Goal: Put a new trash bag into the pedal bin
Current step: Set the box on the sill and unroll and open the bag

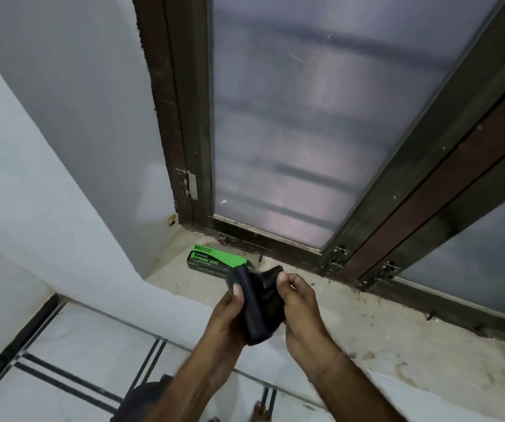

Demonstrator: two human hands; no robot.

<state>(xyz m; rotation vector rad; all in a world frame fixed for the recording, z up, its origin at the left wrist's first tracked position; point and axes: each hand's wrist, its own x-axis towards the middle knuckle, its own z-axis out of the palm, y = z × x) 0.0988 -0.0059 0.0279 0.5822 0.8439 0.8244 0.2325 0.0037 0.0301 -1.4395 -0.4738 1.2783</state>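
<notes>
A folded black trash bag [263, 306] is held between both hands above the window sill [367, 330]. The left hand [227, 315] is curled round its rolled left edge, with the thumb laid on top. The crumpled upper right part is pinched by the right hand [300, 306]. The bag's lower end hangs below both grips. A green box [214, 259] of garbage bags lies on the sill just behind the hands.
</notes>
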